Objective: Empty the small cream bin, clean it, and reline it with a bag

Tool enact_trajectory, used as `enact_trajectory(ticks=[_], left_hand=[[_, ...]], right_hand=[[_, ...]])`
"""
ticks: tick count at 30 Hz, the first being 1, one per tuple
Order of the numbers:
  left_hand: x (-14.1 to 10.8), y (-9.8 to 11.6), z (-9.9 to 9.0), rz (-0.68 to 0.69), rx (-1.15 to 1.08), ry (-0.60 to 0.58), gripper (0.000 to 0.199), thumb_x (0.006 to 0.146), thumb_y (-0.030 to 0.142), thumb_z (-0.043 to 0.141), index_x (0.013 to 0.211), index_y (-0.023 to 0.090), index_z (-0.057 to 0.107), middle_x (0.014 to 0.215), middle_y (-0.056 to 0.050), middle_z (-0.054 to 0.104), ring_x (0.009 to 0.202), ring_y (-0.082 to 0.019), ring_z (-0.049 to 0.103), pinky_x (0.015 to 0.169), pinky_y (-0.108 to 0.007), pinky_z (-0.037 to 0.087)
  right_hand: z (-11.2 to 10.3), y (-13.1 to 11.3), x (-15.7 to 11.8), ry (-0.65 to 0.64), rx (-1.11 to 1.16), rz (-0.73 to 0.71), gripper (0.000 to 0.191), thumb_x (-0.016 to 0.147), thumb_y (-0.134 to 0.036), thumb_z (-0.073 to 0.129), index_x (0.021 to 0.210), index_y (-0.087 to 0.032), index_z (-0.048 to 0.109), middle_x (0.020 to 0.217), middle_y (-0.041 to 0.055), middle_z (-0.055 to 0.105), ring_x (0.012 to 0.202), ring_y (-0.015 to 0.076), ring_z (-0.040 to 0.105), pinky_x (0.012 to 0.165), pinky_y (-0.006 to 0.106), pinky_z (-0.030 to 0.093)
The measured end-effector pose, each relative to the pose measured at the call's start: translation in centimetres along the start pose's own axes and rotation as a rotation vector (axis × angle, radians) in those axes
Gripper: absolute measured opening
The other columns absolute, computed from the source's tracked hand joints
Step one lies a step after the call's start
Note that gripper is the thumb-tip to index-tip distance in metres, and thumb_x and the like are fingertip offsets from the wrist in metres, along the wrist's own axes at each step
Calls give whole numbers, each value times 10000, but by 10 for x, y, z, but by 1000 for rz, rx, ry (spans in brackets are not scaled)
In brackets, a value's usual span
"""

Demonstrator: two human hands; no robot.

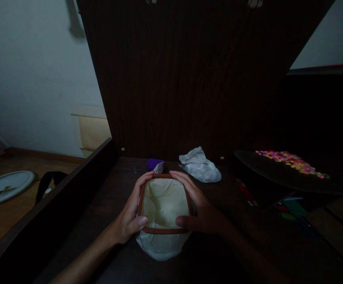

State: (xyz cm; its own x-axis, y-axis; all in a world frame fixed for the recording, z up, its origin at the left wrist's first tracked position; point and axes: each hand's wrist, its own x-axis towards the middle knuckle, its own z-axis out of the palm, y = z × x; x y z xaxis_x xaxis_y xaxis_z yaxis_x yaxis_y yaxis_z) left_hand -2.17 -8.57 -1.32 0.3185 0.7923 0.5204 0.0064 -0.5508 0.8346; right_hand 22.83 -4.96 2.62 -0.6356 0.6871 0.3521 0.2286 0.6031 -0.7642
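Between my hands is a small trash bin (164, 231) with a brown rectangular rim. A thin whitish plastic liner bag (161, 246) covers its inside and hangs out below the rim at the near side. My left hand (131, 215) wraps the left side, thumb on the near left corner of the rim. On the right side, my right hand (199, 209) grips the rim, its thumb reaching over the inner edge. Nothing shows inside the bin but the liner. Just beyond it lie a purple roll (155, 164) and a crumpled white plastic bag (202, 167).
The dark wooden surface (106, 197) is bounded by a tall back panel (189, 79) and a raised left side board (70, 185). A dark shelf (278, 173) at right bears a string of colourful beads (292, 162). A white oval lid-like object (8, 185) lies on the floor.
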Motion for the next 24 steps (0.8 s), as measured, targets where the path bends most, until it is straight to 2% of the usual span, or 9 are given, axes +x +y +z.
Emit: enact_trajectory(ticks=[5, 10, 13, 15, 17, 20, 24], left_hand=[[0, 3, 0, -1, 20, -12, 865, 881, 755, 491, 1551, 259, 258, 1659, -107, 183, 1522, -423, 152, 1249, -563, 152], [0, -3, -2, -21, -41, -25, 910, 858, 748, 526, 1559, 231, 261, 1662, -122, 184, 1522, -436, 146, 1242, -576, 156], [2, -5, -5, -78, -97, -45, 941, 848, 732, 549, 1576, 221, 242, 1667, -131, 212, 1519, -434, 178, 1238, -573, 179], [5, -5, -9, -112, -97, -43, 922, 858, 713, 544, 1579, 221, 247, 1666, -128, 240, 1521, -423, 196, 1245, -562, 173], [8, -6, -15, -130, -59, -22, 847, 884, 667, 538, 1565, 230, 287, 1656, -120, 283, 1518, -404, 229, 1248, -547, 182], [17, -5, -27, -159, 11, 31, 662, 931, 537, 541, 1501, 235, 389, 1586, -125, 416, 1465, -375, 369, 1210, -531, 287], [32, 1, -40, -276, 191, 124, 450, 941, 482, 550, 1288, 197, 586, 1353, -129, 636, 1292, -352, 567, 1101, -500, 428]], right_hand=[[-1, -2, -1, -16, -14, -8, 1081, 740, -701, 732, 1568, -167, 287, 1619, 201, 278, 1487, 390, 302, 1215, 553, 278], [0, 3, 1, 27, 24, -25, 1041, 740, -738, 712, 1538, -180, 343, 1591, 191, 325, 1466, 385, 331, 1208, 534, 285], [-2, 18, 7, 73, 180, -12, 820, 838, -778, 561, 1434, -218, 496, 1488, 149, 482, 1404, 352, 430, 1165, 498, 353], [-4, 32, 12, 144, 336, 91, 637, 941, -724, 425, 1327, -244, 588, 1376, 115, 597, 1309, 311, 537, 1105, 466, 419], [-6, 44, 17, 229, 424, 217, 571, 970, -686, 390, 1191, -239, 668, 1246, 103, 679, 1189, 294, 620, 1055, 459, 458], [-7, 56, 19, 253, 488, 287, 459, 904, -631, 566, 1094, -239, 711, 1145, 86, 729, 1122, 296, 657, 1025, 460, 479], [-7, 57, 15, 158, 565, 255, 415, 809, -512, 741, 1143, -267, 703, 1194, 70, 734, 1120, 274, 671, 1037, 439, 478]])
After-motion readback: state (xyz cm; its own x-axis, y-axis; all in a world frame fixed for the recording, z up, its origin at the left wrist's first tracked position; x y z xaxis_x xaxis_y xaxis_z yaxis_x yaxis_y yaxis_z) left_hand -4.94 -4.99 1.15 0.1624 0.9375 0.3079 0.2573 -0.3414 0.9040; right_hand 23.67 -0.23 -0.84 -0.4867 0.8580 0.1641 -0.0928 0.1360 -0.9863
